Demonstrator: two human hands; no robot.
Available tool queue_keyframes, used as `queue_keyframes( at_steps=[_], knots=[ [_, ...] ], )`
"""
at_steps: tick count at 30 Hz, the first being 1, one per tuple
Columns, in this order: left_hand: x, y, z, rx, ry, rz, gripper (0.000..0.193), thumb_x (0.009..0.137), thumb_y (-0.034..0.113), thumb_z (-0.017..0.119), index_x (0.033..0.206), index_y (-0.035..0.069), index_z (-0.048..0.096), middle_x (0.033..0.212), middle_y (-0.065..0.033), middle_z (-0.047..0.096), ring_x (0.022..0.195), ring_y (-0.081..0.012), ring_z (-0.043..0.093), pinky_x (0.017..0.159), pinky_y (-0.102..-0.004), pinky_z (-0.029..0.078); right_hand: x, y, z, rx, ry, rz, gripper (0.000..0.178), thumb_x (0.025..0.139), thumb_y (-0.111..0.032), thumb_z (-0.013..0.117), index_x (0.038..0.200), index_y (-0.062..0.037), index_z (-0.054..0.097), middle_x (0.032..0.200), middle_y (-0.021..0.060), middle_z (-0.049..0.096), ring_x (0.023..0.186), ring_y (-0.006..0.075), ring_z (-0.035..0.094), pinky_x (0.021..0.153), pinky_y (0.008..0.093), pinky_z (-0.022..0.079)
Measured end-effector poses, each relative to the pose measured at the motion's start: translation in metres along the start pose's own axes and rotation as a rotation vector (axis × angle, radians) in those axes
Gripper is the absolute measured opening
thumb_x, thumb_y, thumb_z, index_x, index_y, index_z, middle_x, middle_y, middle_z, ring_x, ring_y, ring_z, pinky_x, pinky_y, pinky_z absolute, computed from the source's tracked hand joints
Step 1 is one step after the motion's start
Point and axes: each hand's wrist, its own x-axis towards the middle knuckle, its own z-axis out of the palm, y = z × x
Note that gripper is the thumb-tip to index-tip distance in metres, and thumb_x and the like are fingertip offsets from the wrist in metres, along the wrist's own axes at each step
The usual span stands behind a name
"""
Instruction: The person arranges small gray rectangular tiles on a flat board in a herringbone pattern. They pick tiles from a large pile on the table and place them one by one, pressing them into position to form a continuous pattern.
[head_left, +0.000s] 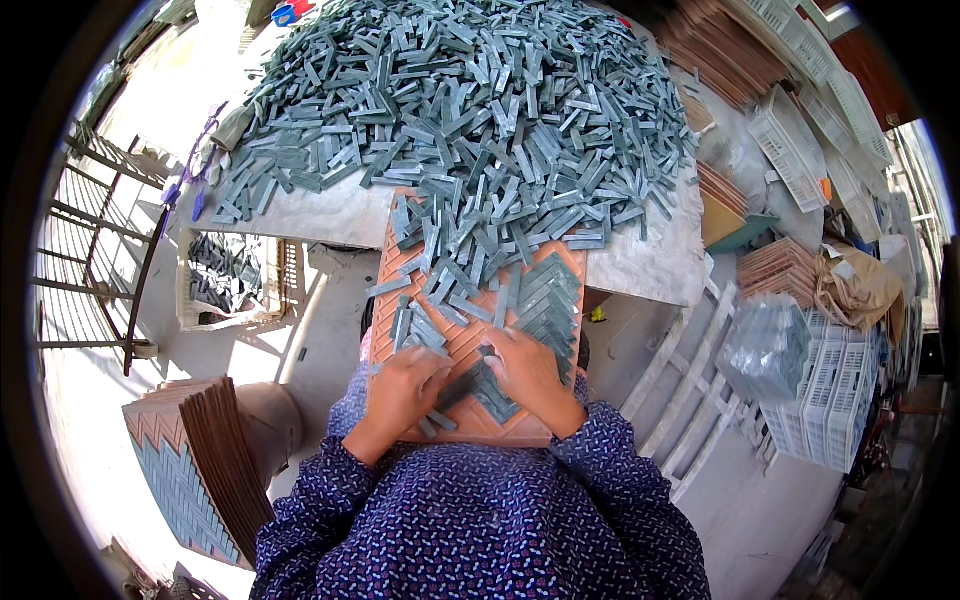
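An orange tray [480,431] with a moulded herringbone pattern rests across my lap, its far end against the table. Grey-green stone strips [549,310] lie fitted in a herringbone along its right side, while loose strips [462,285] are scattered over its far and left parts. My left hand [408,387] is over the tray's near left, fingers curled inward; whatever they hold is hidden. Just right of the tray's middle, my right hand [530,372] is closed, with a dark stone strip [487,351] showing at its fingertips.
A large heap of stone strips [480,110] covers the pale table [655,255] ahead. At lower left stands a stack of trays [205,470], the outermost filled with strips. A white crate [185,285] holds dark strips. White baskets [830,400] and more orange trays [778,270] are at right.
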Motion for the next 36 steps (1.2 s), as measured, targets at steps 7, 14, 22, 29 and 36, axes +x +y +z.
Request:
queue_keyframes(
  at_steps=[7,14,22,29,36],
  knots=[
    [-0.004,-0.007,-0.004,-0.021,0.037,-0.035,0.009,0.080,0.007,0.064,0.088,0.005,0.067,0.084,-0.0091,0.065,0.079,-0.0290,0.062,0.066,-0.0374,0.050,0.008,0.005,-0.004,-0.021,-0.090,0.057,0.020,0.076,-0.008,0.068,0.094,-0.0077,0.060,0.085,0.0101,0.061,0.075,0.0336,0.062,0.060,0.0422,0.048],
    [-0.003,-0.007,-0.010,0.010,0.124,-0.010,0.009,0.078,0.004,0.065,0.087,0.004,0.067,0.083,-0.0097,0.065,0.079,-0.0295,0.062,0.068,-0.0377,0.050,0.045,0.003,0.001,-0.142,0.107,-0.040,0.022,0.076,-0.008,0.067,0.097,-0.0041,0.061,0.095,0.0129,0.060,0.084,0.0337,0.060,0.069,0.0405,0.048],
    [-0.030,-0.027,-0.022,0.001,0.169,-0.081,0.009,0.078,0.004,0.066,0.087,0.004,0.066,0.086,-0.0107,0.066,0.078,-0.0295,0.063,0.068,-0.0372,0.051,0.008,0.009,-0.020,-0.059,-0.098,-0.255,0.025,0.076,-0.003,0.062,0.101,-0.0024,0.061,0.092,0.0125,0.060,0.089,0.0325,0.058,0.072,0.0405,0.048],
    [-0.040,-0.021,-0.021,-0.026,0.125,-0.073,0.010,0.078,0.004,0.066,0.088,0.004,0.066,0.086,-0.0111,0.065,0.079,-0.0303,0.062,0.069,-0.0367,0.050,0.023,-0.008,-0.013,-0.076,-0.296,-0.462,0.020,0.075,-0.004,0.055,0.095,-0.0041,0.060,0.092,0.0093,0.058,0.094,0.0286,0.055,0.078,0.0366,0.047],
    [-0.056,-0.028,-0.034,-0.039,0.158,-0.223,0.009,0.077,0.001,0.065,0.087,0.001,0.066,0.085,-0.0121,0.066,0.079,-0.0302,0.063,0.071,-0.0352,0.050,0.023,-0.006,0.005,-0.178,-0.179,-0.514,0.014,0.074,-0.007,0.054,0.088,-0.0062,0.060,0.092,0.0070,0.056,0.094,0.0259,0.054,0.079,0.0366,0.046]
  ],
)
